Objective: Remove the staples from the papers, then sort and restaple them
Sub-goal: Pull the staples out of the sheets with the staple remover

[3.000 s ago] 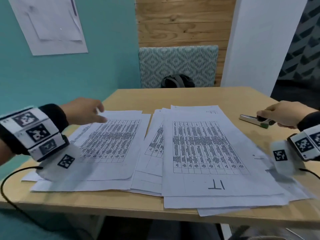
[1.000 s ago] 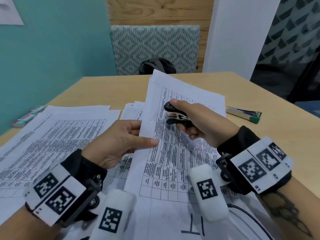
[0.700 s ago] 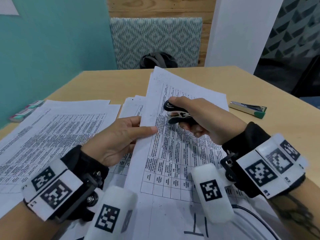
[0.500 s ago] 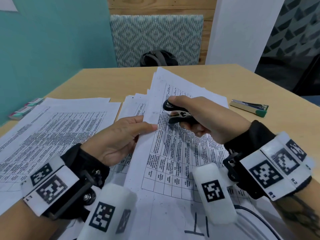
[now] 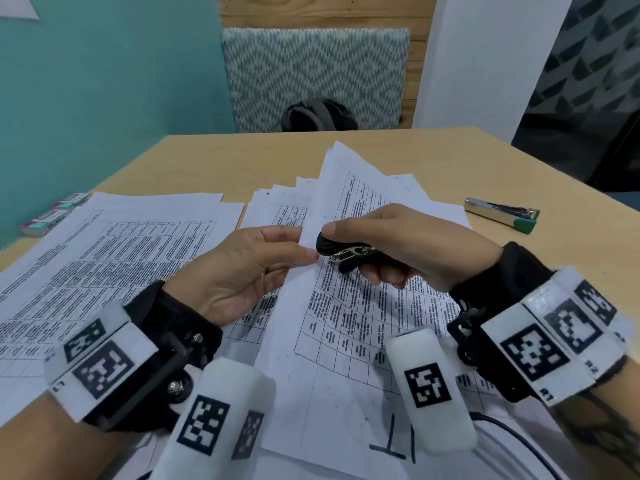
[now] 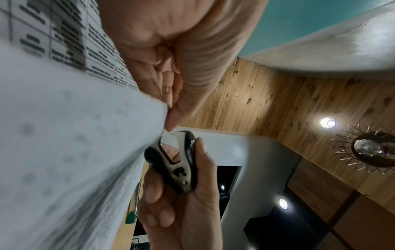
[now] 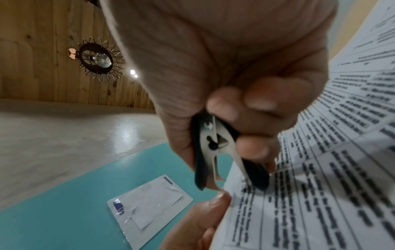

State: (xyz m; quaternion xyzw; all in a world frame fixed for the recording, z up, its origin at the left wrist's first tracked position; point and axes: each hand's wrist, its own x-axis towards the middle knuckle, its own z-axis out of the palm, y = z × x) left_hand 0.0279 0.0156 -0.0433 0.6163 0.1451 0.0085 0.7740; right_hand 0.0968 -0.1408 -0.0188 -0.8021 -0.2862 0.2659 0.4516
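Since half a second ago, the right hand (image 5: 408,247) has slid its black-handled steel staple remover (image 5: 343,251) leftward to the raised left edge of the printed white sheet with a ruled table (image 5: 349,317), and the left hand (image 5: 242,268) has crept up to meet it. That left hand pinches the sheet's edge between thumb and fingers; in the left wrist view the thumb tip (image 6: 173,118) sits right at the paper corner, just beside the remover's claws (image 6: 171,140). Right fingers (image 7: 252,148) curl round the remover's two black grips, its steel claws standing a little apart at the paper's edge (image 7: 215,184). More printed sheets (image 5: 114,258) lie spread over the pale wooden bench (image 5: 242,161). A silver stapler with a green end (image 5: 502,214) rests on the bench well to the right, and small green-and-pink boxes (image 5: 52,216) sit at the far left edge.
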